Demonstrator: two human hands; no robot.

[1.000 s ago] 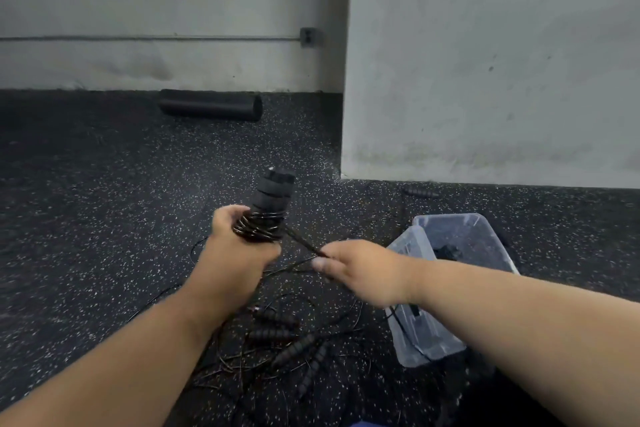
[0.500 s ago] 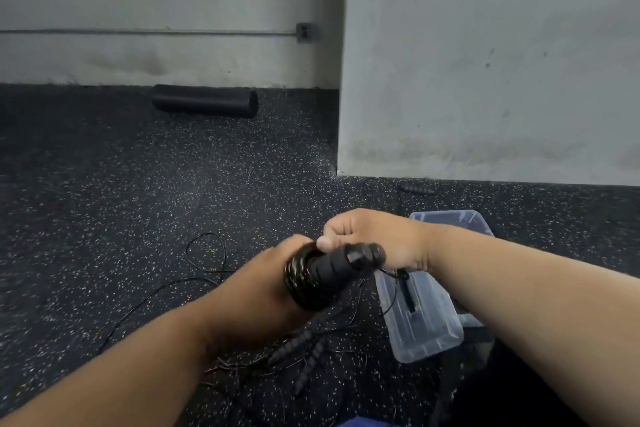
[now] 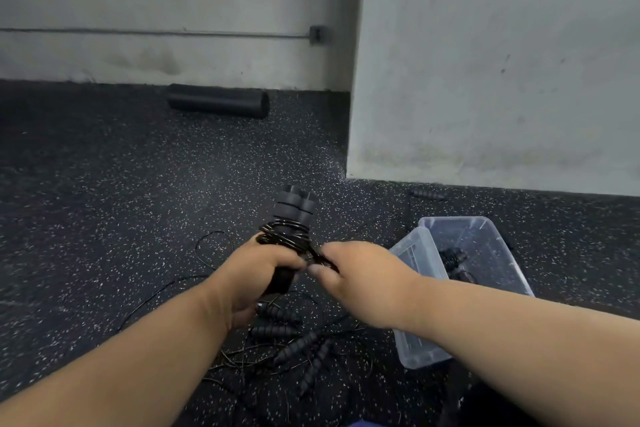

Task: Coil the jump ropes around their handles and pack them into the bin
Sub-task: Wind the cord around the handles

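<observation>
My left hand [image 3: 254, 276] grips a pair of black ribbed jump rope handles [image 3: 296, 206] held upright, with thin black rope coiled [image 3: 285, 236] around their middle. My right hand [image 3: 360, 274] is just to the right of the coil, pinching the loose rope end against it. Below my hands, several more black handles [image 3: 298, 347] lie in a tangle of rope on the floor. A clear plastic bin [image 3: 498, 253] stands to the right and holds a coiled black rope [image 3: 452, 258].
A clear lid [image 3: 415, 295] leans against the bin's left side. A black foam roller [image 3: 218, 106] lies by the back wall. A single black handle [image 3: 427, 194] rests near the grey wall corner. Loose rope loops [image 3: 211, 250] trail left over the speckled floor.
The handles went from tilted right and low back to upright. My right hand came off the handle tips and dropped to the right side of the coil, holding the rope end.
</observation>
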